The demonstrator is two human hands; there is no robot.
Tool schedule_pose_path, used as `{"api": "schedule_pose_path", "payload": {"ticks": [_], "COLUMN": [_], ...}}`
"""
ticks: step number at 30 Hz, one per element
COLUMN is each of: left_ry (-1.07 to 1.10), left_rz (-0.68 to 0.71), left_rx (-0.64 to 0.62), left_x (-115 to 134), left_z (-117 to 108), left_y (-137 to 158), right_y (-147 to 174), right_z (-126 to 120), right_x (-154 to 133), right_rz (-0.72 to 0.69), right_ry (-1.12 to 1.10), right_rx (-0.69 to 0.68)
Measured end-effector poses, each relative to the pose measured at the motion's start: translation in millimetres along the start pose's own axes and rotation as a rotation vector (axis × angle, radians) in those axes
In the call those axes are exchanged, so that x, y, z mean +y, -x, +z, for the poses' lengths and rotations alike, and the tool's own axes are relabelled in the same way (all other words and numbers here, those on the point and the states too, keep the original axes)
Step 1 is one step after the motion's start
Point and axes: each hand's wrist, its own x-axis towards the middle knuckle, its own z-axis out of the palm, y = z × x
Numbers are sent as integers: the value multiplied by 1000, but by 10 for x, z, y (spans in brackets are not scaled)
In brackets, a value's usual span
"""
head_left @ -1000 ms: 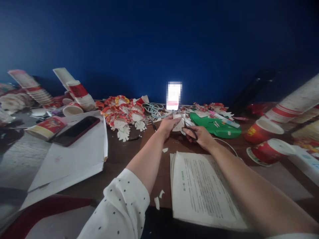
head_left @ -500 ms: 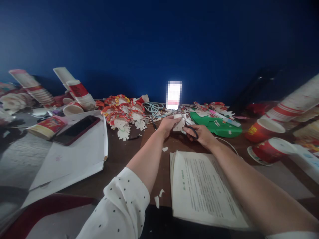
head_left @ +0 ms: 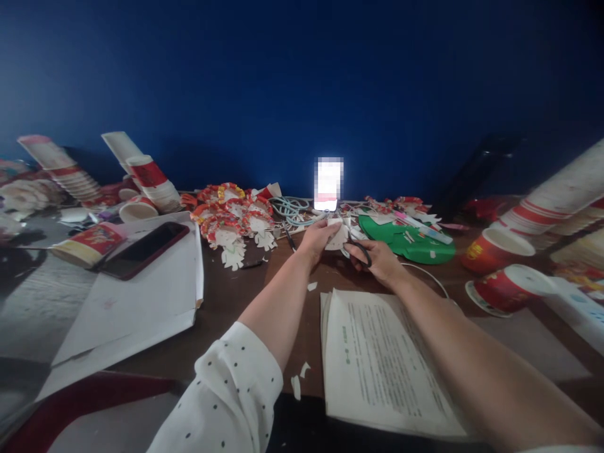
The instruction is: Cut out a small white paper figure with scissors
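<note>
Between thumb and fingers, my left hand (head_left: 317, 239) grips a small piece of white paper (head_left: 336, 239) above the middle of the table. My right hand (head_left: 377, 259) is closed round the dark handles of a pair of scissors (head_left: 362, 253), whose blades reach the right side of the paper. How wide the blades stand is too small to tell. A lit phone (head_left: 329, 184) stands upright just behind both hands. Below my forearms lies a printed booklet (head_left: 377, 358). White paper scraps (head_left: 296, 386) lie on the table to its left.
Red-and-white paper cut-outs (head_left: 231, 217) are heaped left of my hands, beside a coiled cable (head_left: 292, 209). A green sheet (head_left: 415, 242) carries scraps and a marker (head_left: 427, 229). Paper cups (head_left: 512, 289) stand at right, more cups (head_left: 153, 179) at left. A dark phone (head_left: 146, 250) lies on white sheets (head_left: 136, 308).
The whole view has shifted very slightly. Both hands keep their hold on the paper and the scissors, with almost no visible movement.
</note>
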Motion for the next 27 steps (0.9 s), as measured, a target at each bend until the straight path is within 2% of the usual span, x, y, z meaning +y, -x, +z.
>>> {"api": "schedule_pose_path", "payload": {"ticks": [7, 27], "left_ry": [-22, 15], "left_rz": [30, -5], "left_rx": [-1, -16], "left_x": [-19, -24], "left_z": [-15, 11], "left_y": [-30, -10], "right_y": [33, 34], "right_z": [29, 25], "right_x": [-44, -45], "right_rz": [18, -38], "right_ry": [-18, -12], "right_rx": [8, 17]}}
